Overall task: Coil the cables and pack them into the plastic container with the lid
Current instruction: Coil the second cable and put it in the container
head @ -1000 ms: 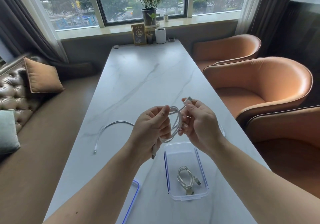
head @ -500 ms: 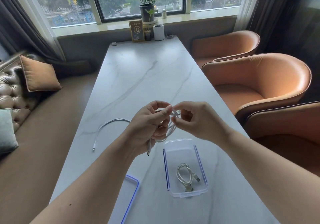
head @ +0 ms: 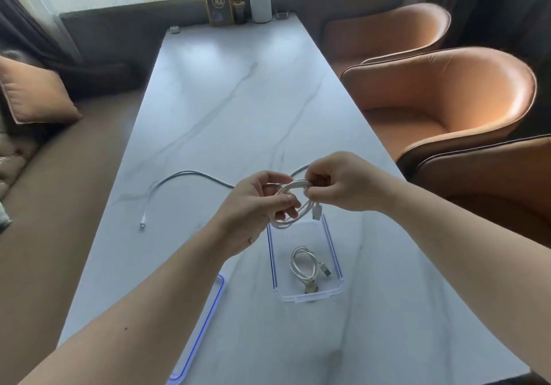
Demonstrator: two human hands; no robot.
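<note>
Two hands are held together at the centre of the frame, above the far end of the clear plastic container (head: 308, 296). A white cable coil (head: 293, 216) is gripped in the curled fingers of the left hand (head: 256, 205), and its upper loops are pinched by the right hand (head: 337, 184). A USB plug (head: 316, 213) hangs from the coil. A second coiled cable (head: 304, 264) is seen lying inside the open container. The blue-edged lid (head: 204, 325) is laid on the marble table (head: 226, 101) at lower centre-left. A loose cable (head: 179, 177) is stretched over the table at centre left.
</note>
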